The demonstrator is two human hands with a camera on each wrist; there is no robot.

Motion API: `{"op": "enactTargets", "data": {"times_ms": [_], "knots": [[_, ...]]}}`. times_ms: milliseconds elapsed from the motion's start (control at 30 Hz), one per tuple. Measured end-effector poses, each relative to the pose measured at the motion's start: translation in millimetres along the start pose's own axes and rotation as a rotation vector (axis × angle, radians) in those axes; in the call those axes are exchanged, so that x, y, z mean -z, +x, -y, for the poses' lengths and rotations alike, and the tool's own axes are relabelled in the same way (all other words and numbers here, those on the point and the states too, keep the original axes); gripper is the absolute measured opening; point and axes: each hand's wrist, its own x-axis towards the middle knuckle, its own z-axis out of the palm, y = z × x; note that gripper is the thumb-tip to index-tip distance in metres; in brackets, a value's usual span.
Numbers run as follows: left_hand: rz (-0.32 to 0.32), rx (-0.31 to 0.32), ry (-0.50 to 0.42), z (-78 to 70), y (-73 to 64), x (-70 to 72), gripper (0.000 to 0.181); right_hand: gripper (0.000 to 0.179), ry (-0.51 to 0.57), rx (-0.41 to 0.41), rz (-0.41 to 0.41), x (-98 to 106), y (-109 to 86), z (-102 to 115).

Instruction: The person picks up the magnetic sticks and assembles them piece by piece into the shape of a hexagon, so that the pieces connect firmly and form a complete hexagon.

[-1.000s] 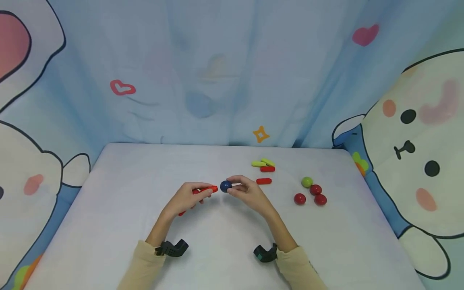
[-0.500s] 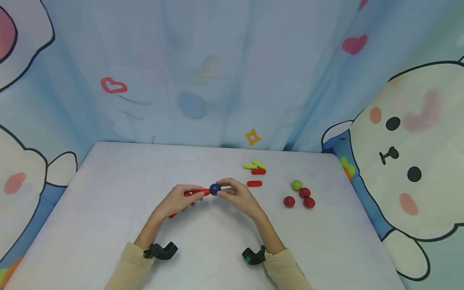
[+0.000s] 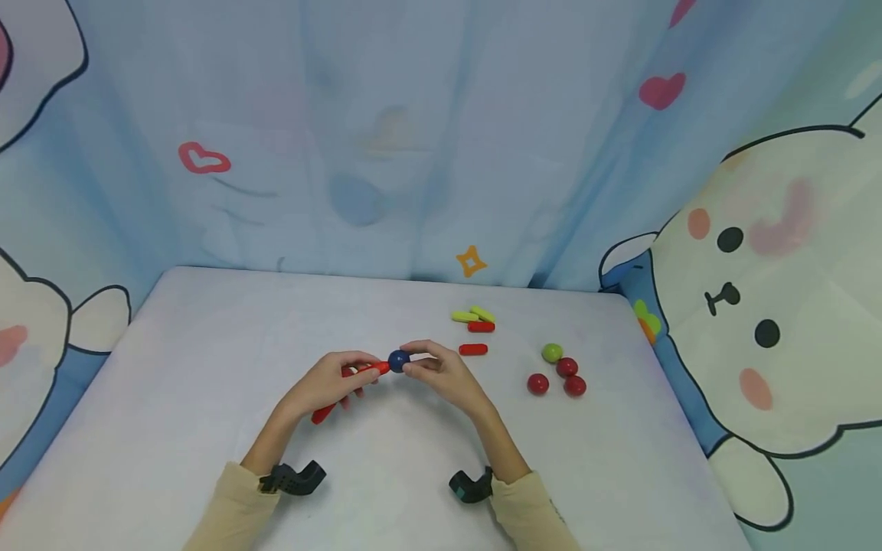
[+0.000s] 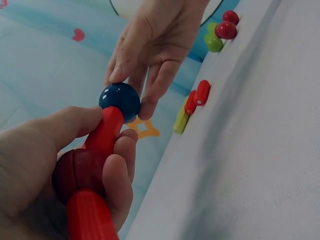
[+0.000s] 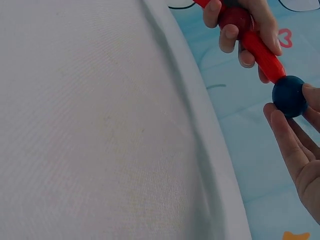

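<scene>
A red rod and red ball are gripped by the left hand; against the rod's tip, above the table, a blue ball is pinched by the right hand.

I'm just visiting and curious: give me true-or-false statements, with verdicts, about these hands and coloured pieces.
1. The left hand holds two ridged red rods with a glossy dark-red ball between them. True.
2. The right hand pinches a glossy dark-blue ball. True.
3. The blue ball is apart from both rods. False: it touches one rod's tip.
4. Every loose ball is red. False: one glossy green ball lies near three glossy red balls.
</scene>
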Motion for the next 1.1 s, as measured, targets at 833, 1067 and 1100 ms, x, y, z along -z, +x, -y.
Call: {"op": "enactTargets", "data": {"times_ms": [833, 1067, 1100], "knots": [[0.059, -0.063, -0.028, -2.5, -5.5, 8.0, 0.046, 0.034, -0.489, -0.079, -0.250, 43.4, -4.7, -16.4], [0.084, -0.063, -0.079, -1.0, -3.3, 7.2, 0.046, 0.037, -0.562, -0.096, -0.265, 64.1, -6.1, -26.3], [0.089, -0.063, -0.091, -0.9, -2.8, 6.7, 0.046, 0.038, -0.565, -0.091, -0.265, 65.9, -6.1, -27.8]]}}
